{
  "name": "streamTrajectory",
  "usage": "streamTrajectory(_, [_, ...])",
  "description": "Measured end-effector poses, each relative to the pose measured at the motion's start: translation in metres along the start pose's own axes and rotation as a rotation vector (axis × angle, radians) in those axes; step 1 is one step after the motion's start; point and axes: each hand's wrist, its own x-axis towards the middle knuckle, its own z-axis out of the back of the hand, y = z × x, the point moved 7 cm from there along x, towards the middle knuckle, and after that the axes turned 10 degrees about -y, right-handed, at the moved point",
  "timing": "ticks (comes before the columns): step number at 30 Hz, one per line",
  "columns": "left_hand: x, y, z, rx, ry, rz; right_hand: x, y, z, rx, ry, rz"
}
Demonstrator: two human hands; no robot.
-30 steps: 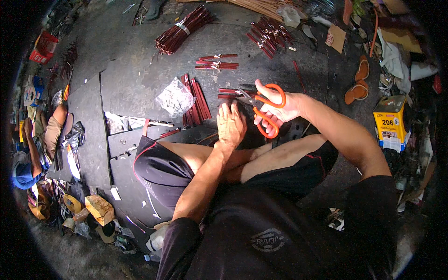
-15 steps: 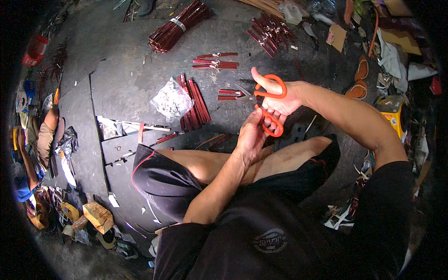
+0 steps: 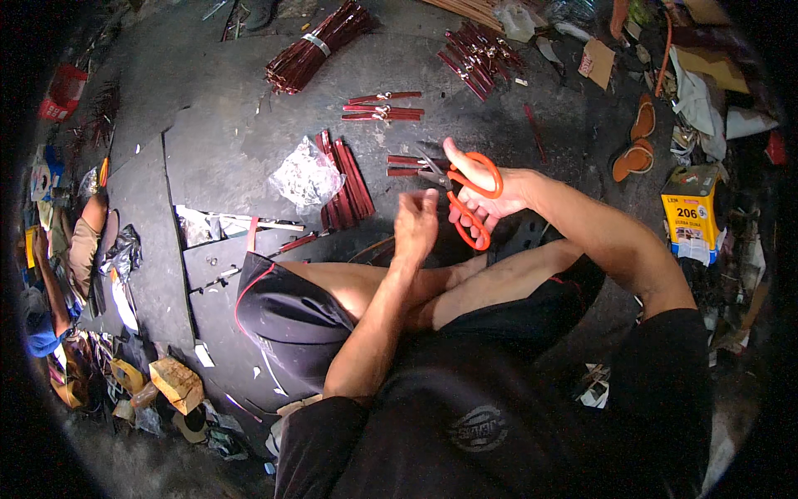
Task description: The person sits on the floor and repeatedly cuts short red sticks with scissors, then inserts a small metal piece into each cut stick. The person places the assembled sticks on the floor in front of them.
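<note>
You sit on dark grey floor [image 3: 216,158], legs folded, work spread ahead. Your right hand [image 3: 490,195] grips orange-handled scissors [image 3: 465,195], fingers through loops, blades pointing left above floor. Your left hand [image 3: 416,224] curled just left of scissors; whether it pinches anything, cannot tell. Dark red strips [image 3: 345,179] fanned on floor beside clear plastic bag [image 3: 306,176]. Tied red bundle [image 3: 316,46] farther off. Yellow can [image 3: 690,212] at your right, sandals [image 3: 636,141] near it. Clutter lines left edge.
</note>
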Motion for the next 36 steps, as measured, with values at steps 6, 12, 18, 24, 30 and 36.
streamTrajectory(6, [0.039,-0.013,0.044,0.397,-0.458,-0.126,0.003,-0.018,-0.002,-0.017,-0.038,0.069])
streamTrajectory(12, [0.047,-0.016,0.039,0.674,-0.493,-0.03,0.005,-0.031,-0.002,-0.018,-0.041,0.152])
streamTrajectory(18, [0.047,-0.011,0.037,0.638,-0.483,-0.051,-0.038,-0.051,0.01,0.005,0.0,0.113])
streamTrajectory(24, [0.042,-0.015,0.037,0.601,-0.464,-0.081,-0.028,-0.054,0.01,0.202,0.063,0.096])
streamTrajectory(30, [0.04,-0.014,0.038,0.586,-0.461,-0.057,-0.015,-0.051,0.007,0.224,0.115,0.103])
streamTrajectory(36, [0.042,-0.01,0.039,0.562,-0.465,-0.061,-0.017,-0.047,0.004,0.198,0.137,0.129])
